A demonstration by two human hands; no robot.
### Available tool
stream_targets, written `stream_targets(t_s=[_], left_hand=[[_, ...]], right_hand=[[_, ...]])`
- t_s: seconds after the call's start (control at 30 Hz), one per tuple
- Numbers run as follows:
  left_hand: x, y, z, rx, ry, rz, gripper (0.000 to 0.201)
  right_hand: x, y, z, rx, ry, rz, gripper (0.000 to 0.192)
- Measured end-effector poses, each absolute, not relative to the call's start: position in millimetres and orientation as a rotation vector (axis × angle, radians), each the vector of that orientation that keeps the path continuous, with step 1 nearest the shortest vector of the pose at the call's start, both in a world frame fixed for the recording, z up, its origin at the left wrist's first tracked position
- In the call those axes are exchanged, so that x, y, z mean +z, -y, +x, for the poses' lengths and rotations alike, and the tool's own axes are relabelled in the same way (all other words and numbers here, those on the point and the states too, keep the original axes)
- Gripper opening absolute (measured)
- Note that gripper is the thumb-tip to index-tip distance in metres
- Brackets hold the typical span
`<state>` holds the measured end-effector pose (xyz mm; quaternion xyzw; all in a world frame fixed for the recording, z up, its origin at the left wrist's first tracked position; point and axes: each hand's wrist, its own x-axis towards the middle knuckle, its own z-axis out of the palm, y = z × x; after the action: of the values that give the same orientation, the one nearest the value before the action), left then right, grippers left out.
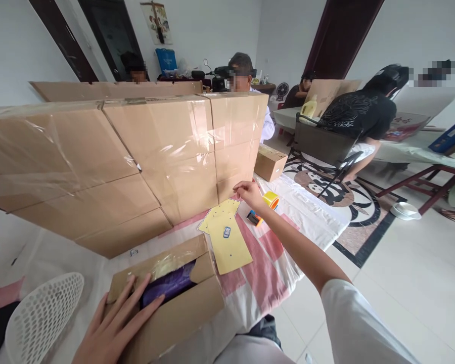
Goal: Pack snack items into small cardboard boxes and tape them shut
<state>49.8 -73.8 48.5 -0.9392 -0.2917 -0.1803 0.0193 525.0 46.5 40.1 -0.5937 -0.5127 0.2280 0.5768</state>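
Open carton (182,313) under left fingers (136,298)

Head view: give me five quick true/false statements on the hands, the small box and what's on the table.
1. The left hand rests flat on the small open brown cardboard box. True.
2. The right hand grips the yellow roll of tape. False: the roll lies on the table beside the hand, and the hand is at the edge of the pale yellow perforated card sheets.
3. Something purple lies inside the box. True.
4. The tall wall of cardboard cartons is bare. False: clear plastic film covers it.
5. A white plastic mesh basket stands right of the box. False: it is left of it.
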Motion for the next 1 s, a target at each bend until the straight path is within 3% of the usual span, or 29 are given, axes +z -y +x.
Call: stream_targets(t_s=[0.23,0.43,0.6,0.73,0.83,1.0], left_hand=[[45.0,67.1,41.2,-0.502,0.829,-2.929,0.091],[57.2,72.1,27.8,-0.498,0.908,-3.037,0.081],[75.8,71.8,25.0,-0.567,0.975,-3.058,0.065],[86.4,69.8,29.6,-0.668,1.019,-3.057,0.061],[85.1,67.5,35.4,-0.714,1.374,-2.941,0.054],[62.7,55.4,51.5,-0.765,1.968,-2.645,0.064]], right_hand=[[5.5,-2.6,474.8,0.575,1.834,-1.448,0.033],[44.6,29.6,469.9,0.281,1.837,-1.456,0.044],[71.0,71.5,427.0,0.721,1.716,-1.207,0.037],[57.7,93.2,391.3,0.979,1.721,-1.152,0.057],[44.4,94.9,378.6,1.063,1.607,-1.101,0.062],[33.6,93.5,374.8,1.215,1.370,-0.981,0.059]])
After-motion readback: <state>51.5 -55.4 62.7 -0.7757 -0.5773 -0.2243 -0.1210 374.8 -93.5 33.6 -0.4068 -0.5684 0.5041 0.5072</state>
